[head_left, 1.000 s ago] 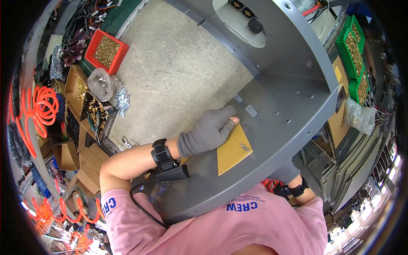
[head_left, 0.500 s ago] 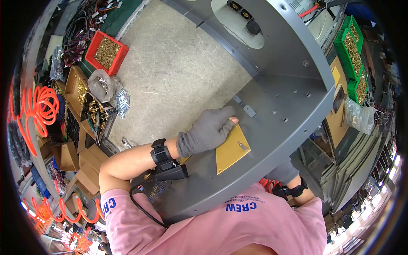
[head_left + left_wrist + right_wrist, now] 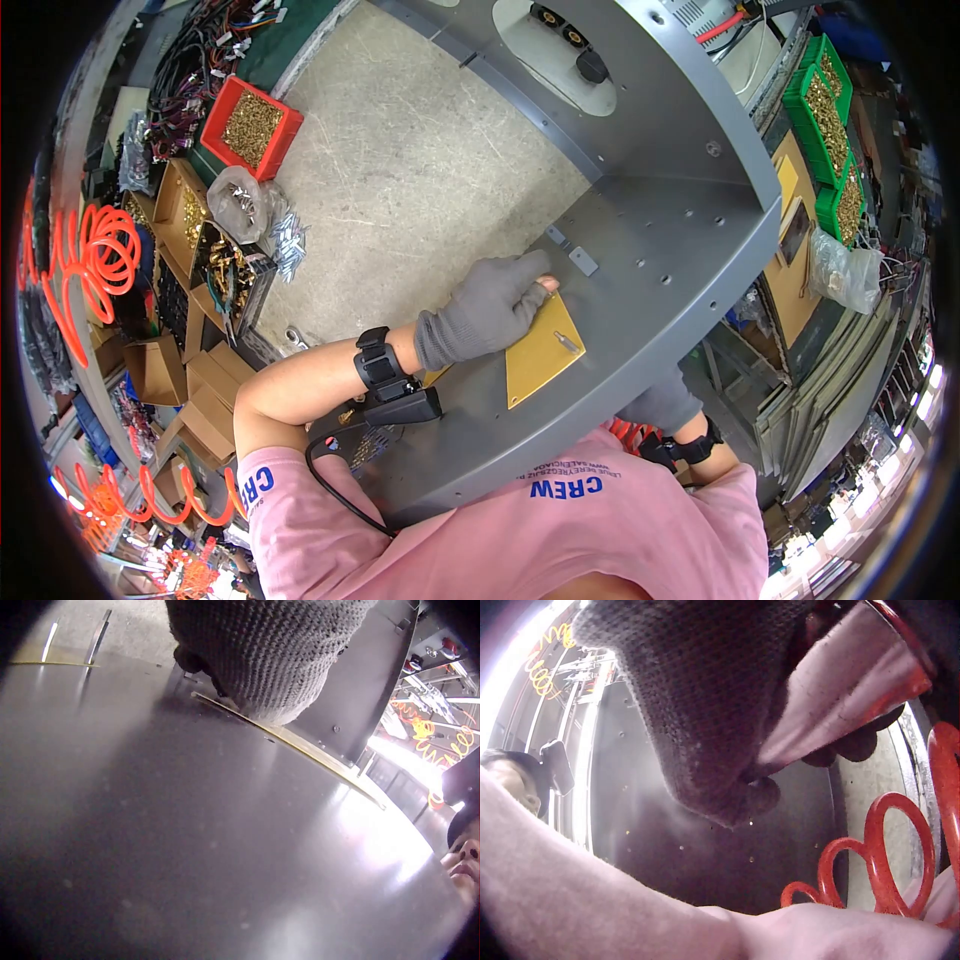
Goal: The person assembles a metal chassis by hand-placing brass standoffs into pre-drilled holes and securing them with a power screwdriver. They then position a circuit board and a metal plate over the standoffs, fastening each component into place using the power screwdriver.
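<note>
1. One yellow plate (image 3: 541,364) lies on the grey cabinet (image 3: 625,305), a bolt (image 3: 567,343) standing up from it.
2. The left hand (image 3: 485,312) rests on the plate; how far its fingers close, or whether they pinch, I cannot tell.
3. The right hand (image 3: 705,712), beneath the cabinet's near edge, grips a shiny metal object (image 3: 847,679) with curled fingers.
4. A red bin (image 3: 286,141) sits left of the cabinet.

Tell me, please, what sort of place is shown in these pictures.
Probably an assembly workshop in a factory: a large grey metal housing stands in the middle, with a red plastic bin of small brass-coloured parts and a coiled orange hose nearby.
</note>
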Available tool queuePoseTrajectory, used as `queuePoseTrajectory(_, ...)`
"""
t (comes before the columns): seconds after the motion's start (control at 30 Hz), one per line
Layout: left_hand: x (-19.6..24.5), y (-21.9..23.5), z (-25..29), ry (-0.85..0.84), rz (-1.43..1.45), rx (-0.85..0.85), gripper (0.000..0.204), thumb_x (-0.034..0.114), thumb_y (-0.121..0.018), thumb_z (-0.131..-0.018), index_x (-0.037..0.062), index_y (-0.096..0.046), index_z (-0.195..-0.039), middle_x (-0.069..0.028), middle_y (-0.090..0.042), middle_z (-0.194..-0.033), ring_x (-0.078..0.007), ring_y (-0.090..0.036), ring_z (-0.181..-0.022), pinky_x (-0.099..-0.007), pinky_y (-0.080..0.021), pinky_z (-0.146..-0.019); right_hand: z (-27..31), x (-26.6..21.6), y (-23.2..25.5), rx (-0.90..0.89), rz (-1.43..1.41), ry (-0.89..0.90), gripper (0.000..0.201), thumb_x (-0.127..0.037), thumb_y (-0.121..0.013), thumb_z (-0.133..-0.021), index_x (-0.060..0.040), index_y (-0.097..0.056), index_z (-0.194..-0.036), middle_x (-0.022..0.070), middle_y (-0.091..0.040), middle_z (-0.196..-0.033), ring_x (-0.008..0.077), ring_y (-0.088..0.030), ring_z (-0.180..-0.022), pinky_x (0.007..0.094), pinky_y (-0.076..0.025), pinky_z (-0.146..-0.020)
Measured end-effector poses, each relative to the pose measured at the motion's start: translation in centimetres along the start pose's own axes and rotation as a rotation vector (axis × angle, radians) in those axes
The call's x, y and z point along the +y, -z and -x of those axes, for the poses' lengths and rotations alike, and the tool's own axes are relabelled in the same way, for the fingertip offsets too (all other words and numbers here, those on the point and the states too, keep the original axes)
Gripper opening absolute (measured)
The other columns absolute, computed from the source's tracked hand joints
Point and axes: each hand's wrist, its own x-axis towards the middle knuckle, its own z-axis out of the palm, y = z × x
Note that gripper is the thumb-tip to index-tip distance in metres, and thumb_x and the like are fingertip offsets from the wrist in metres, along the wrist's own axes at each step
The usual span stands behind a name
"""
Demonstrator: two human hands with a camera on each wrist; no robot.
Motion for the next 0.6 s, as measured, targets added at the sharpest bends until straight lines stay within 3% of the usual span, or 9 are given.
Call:
queuePoseTrajectory(0.43, -0.34, 0.04, -0.13, -0.069, -0.026, 0.003, 0.013, 0.016, -0.049, -0.089, 0.0056, -0.05, -0.082, -0.0153, -0.053, -0.063, -0.0318, -0.055, -0.057, -0.0365, -0.043, -0.052, 0.07, 0.07, -0.17, -0.005, -0.002, -0.021, 0.028, -0.016, -0.066, -0.063, -0.0078, -0.055, -0.088, 0.0105, -0.058, -0.063, 0.0331, -0.058, -0.057, 0.0383, -0.047, -0.054)
queuePoseTrajectory(0.6, -0.64, 0.08, -0.26, -0.109, 0.019, -0.021, 0.015, 0.016, -0.053, -0.087, 0.0032, -0.049, -0.08, -0.0184, -0.054, -0.068, -0.0355, -0.055, -0.063, -0.0398, -0.043, -0.054, 0.13, 0.49, -0.28, -0.007, 0.001, -0.033, 0.034, -0.017, -0.066, -0.064, -0.0079, -0.055, -0.095, 0.0127, -0.06, -0.067, 0.0345, -0.059, -0.061, 0.039, -0.048, -0.056)
